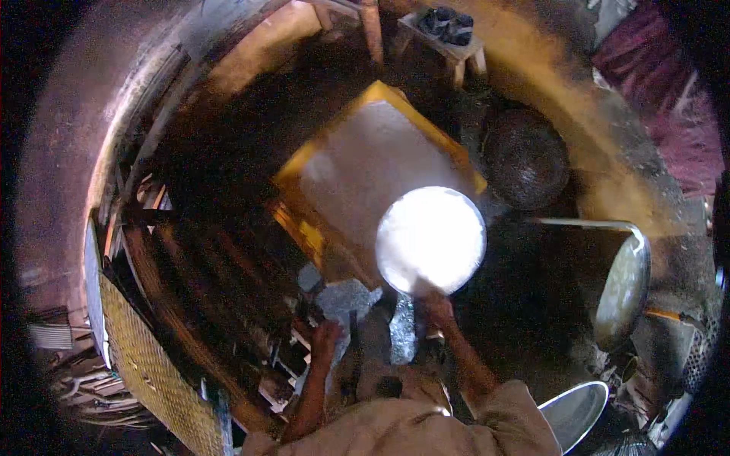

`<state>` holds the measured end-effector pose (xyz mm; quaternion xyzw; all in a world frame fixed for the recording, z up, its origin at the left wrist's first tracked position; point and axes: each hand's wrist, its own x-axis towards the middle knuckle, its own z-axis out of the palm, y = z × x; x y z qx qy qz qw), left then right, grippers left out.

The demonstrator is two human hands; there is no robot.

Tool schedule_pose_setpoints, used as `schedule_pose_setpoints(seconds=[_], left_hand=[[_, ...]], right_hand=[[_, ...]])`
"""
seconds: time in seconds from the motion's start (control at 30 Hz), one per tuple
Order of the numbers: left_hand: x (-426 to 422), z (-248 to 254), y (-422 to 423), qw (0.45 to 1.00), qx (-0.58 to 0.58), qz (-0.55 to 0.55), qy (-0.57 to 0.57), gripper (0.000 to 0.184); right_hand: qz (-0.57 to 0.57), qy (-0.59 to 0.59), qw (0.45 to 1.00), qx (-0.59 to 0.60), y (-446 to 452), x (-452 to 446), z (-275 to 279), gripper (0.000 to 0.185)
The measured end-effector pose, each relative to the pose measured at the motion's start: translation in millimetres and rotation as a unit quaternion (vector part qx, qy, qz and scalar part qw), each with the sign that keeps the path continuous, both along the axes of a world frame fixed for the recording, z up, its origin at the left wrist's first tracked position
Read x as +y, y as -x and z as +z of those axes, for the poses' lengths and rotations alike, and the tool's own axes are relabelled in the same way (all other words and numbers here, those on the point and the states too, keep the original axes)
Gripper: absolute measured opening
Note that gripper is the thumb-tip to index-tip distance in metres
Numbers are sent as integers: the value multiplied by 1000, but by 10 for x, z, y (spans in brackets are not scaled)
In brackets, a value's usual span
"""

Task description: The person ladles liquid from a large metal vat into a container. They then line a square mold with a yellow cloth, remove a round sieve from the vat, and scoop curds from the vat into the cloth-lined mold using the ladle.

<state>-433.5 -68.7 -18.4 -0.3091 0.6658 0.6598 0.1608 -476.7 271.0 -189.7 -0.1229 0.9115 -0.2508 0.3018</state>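
A round white pan or plate (431, 241), so bright that its surface detail is lost, is held near its lower rim by my right hand (432, 305). It overlaps the near right part of a square yellow-edged tray (304, 169) with a pale, flat surface. My left hand (327, 334) is closed and low, by a grey rough slab (344, 298); whatever may be in its fingers is hidden by shadow. Between my arms is a shiny silvery strip (402, 330).
A dark round basket or pan (526, 157) sits beyond the tray's right corner. On the right is a long-handled round pan (625, 292), with a metal basin (574, 414) below. A woven mat (156, 368) leans at left. A small stool (456, 52) holds dark objects.
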Motion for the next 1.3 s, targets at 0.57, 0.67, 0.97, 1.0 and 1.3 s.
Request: schedule_pose_setpoints(seconds=[0.57,0.67,0.97,1.0,1.3], left_hand=[[-323,-350,-734,961,-173,181,-115,31],[15,264,-336,974,-75,171,-130,34],[209,-894,-150,941,41,93,-323,34],[214,-815,-63,921,17,19,-388,34],[3435,145,-542,873,0,-479,-85,43]], right_hand=[[-350,41,925,-139,2023,-1573,-381,33],[-388,26,913,-122,2107,-1245,-198,35],[-636,-154,756,26,2074,257,1025,41],[-661,-99,742,47,1841,513,1154,42],[-611,233,698,291,-2426,2557,2838,49]])
